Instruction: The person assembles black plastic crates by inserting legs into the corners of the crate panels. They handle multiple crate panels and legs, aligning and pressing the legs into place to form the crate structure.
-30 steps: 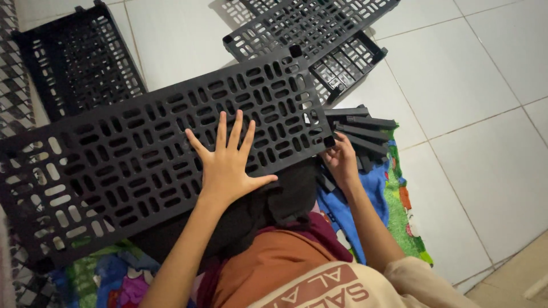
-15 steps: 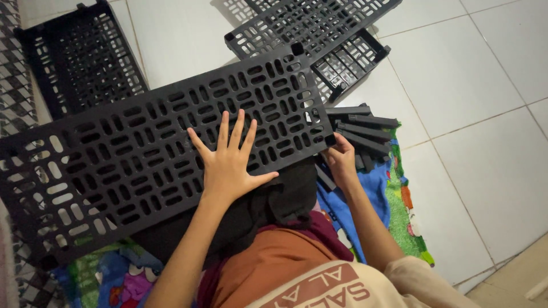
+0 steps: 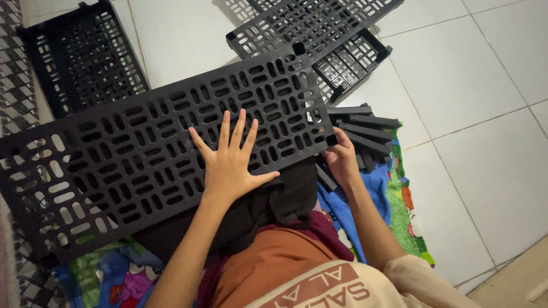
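Little has moved: the panel (image 3: 154, 148) is unchanged, left hand (image 3: 231, 165) still pressed flat, fingers spread; right hand (image 3: 341, 159) remains curled at its corner, grip unclear.

A home floor, with shelf parts spread out for assembly.

You are looking down at a white tiled floor (image 3: 474, 97) with thin grout lines, most likely a room in a house rather than a workshop. A bright cartoon-print play mat (image 3: 399, 199) lies on the tiles, and a grey patterned rug (image 3: 17, 74) edges the left side. Black slotted plastic shelf panels (image 3: 319, 23) and a bundle of black plastic posts (image 3: 365, 128) are spread loose on the floor, with no bench or tools in view.
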